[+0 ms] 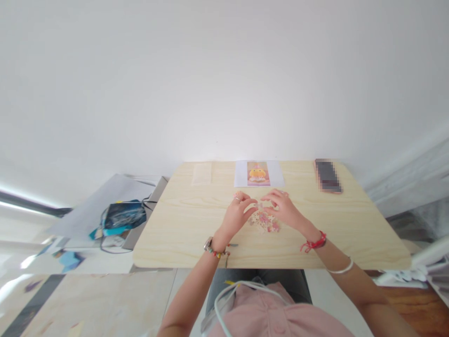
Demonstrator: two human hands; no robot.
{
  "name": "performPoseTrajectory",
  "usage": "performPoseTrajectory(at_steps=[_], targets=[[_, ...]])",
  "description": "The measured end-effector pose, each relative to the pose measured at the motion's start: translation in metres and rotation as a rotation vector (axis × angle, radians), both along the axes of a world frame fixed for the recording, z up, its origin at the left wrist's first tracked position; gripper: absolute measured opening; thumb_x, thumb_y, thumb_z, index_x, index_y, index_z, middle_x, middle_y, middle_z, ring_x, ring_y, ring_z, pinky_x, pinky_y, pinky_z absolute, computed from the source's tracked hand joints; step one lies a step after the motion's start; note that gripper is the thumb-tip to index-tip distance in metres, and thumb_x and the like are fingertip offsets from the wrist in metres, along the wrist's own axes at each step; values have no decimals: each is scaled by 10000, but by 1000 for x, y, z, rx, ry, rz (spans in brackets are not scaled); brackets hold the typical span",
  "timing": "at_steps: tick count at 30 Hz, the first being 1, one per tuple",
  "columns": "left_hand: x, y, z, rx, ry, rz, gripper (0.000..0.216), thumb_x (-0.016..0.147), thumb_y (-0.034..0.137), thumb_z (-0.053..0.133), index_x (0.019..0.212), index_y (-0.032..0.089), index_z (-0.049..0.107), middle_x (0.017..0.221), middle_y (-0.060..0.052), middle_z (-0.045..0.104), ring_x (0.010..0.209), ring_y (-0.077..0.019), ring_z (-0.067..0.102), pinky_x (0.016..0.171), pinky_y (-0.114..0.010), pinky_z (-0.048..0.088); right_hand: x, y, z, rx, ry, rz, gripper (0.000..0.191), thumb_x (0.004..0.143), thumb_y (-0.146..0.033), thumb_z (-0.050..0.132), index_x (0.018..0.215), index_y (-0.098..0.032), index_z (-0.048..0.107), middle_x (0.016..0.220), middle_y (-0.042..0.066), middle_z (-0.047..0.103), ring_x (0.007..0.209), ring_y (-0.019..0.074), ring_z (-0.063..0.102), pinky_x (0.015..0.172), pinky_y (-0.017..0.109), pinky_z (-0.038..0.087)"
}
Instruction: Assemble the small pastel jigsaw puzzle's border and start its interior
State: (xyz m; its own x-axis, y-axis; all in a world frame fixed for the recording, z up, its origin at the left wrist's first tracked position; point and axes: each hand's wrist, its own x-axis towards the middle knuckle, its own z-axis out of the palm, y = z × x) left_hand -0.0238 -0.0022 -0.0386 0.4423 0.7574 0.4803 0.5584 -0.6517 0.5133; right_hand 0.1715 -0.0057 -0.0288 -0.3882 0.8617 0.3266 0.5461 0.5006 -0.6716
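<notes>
A: Nearest item first: one pink garment (273,318) at the bottom edge, with one white cable (224,299) looped across it. Confirm?

B: Confirmed. Above that, two bare forearms reach onto one light wooden table (182,234).

A: Wrist items, counted?

B: The left wrist carries one watch (208,243) and one beaded band. The right arm carries one red cord bracelet (314,243) and one white bangle (339,269) further up the forearm.

A: State of the left hand (236,213)?

B: Fingers curled inward, tips drawn together toward the other hand. One ring is visible on a finger. The hands appear to pinch one small puzzle piece (260,205) between them (too small to be certain which fingers grip it).

A: And the right hand (284,208)?

B: Fingers bent, tips meeting the left hand's tips at that piece, above the heap.

A: Location of the heap?

B: One pile of puzzle pieces (264,222), pink and cream, lies on the table directly under and between both hands, near the middle. The number of pieces cannot be counted.

A: Remaining items on the table?

B: Three at the far edge: one narrow paper slip (202,173) at left, one reference picture (258,173) of a yellow figure on a white sheet at centre, one phone (328,175) at right.

A: Beside the table?

B: One blue bag (122,217) on a grey surface, to the left.
</notes>
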Motion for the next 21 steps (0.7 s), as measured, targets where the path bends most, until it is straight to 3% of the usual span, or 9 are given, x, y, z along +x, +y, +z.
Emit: performPoseTrajectory(at_steps=[4,10,21], targets=[[11,3,-2,-7,18,-30,169,804,259,535,947,192,595,866,-43,507,833,-152,515,762,-298,450,8,-8,-2,170,-117,-18,132,799,-225,512,892,-198,602,860,49,524,808,163,532,745,319,456],[35,12,1,-45,157,-79,168,809,263,522,946,192,587,889,-45,511,802,-146,525,735,-283,451,30,-9,-11,207,-163,-97,155,795,-254,527,929,-230,601,943,54,528,911,187,541,808,344,470],[103,30,-10,-136,537,-15,193,843,195,436,991,162,556,933,-103,521,837,-196,526,644,-281,450,71,1,-40,189,-413,-238,205,835,-237,437,954,-195,599,874,63,529,751,165,541,657,285,463]])
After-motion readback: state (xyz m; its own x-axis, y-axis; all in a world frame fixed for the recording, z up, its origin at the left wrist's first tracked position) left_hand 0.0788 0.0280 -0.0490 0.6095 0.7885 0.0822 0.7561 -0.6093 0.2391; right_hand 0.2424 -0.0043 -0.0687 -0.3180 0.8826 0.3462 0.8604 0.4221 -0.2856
